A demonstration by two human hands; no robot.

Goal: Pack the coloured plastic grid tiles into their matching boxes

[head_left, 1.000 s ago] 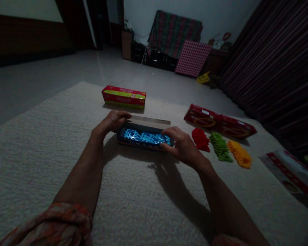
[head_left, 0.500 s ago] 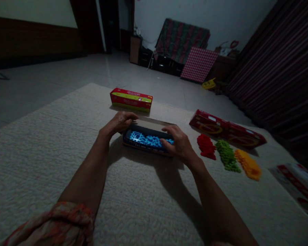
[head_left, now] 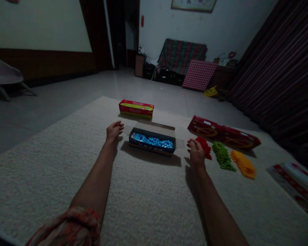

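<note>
An open dark blue cardboard box (head_left: 152,149) stands on the light mat, holding several bright blue toothed plastic pieces (head_left: 154,140). Its long lid leans back on the far side, and a short flap sticks out at each end. Just off the left flap (head_left: 127,130) is my left hand (head_left: 114,130), holding nothing, fingers loosely bent and apart. Beyond the right flap (head_left: 180,144), my right hand (head_left: 196,152) is likewise unoccupied, fingers half curled. It partly covers a pile of red pieces (head_left: 204,147).
Green pieces (head_left: 222,155) and orange pieces (head_left: 243,164) lie in piles at the right. Behind them is a long dark red box (head_left: 223,132). A red and yellow box (head_left: 136,109) stands at the mat's far edge. A package (head_left: 295,181) lies far right.
Both hands have come off the blue box and moved apart, the left one leftward and the right one rightward. The end flaps now stick outward. The view has tilted up.
</note>
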